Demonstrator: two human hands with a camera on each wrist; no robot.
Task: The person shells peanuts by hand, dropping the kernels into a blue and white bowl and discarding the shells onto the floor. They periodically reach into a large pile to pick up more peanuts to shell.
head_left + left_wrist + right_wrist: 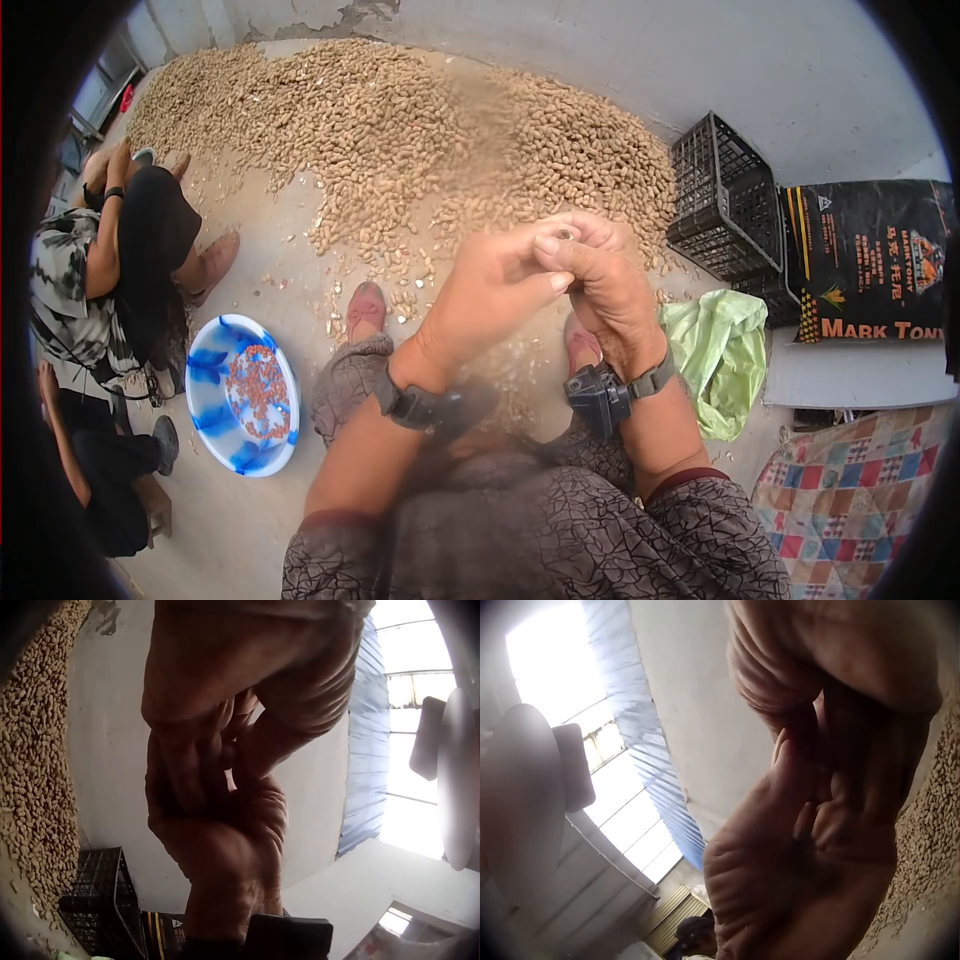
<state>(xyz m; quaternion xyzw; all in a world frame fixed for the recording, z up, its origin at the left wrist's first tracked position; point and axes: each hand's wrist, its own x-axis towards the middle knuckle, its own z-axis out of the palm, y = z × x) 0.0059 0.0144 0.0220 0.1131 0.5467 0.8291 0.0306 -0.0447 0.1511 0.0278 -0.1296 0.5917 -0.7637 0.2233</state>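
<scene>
From afar, I see the left hand and right hand curled together, likely for control (contents: can't tell); the basin's rim probably corrals kernels.

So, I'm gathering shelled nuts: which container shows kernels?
The blue-and-white basin: reddish kernels lie inside; none show in the black crate or green bag.

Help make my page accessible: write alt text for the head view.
A person's left hand and right hand meet, an indistinct small object in their grip, before heaped unshelled peanuts. A blue-and-white basin of shelled peanuts sits at left; a black crate and green bag at right.
</scene>
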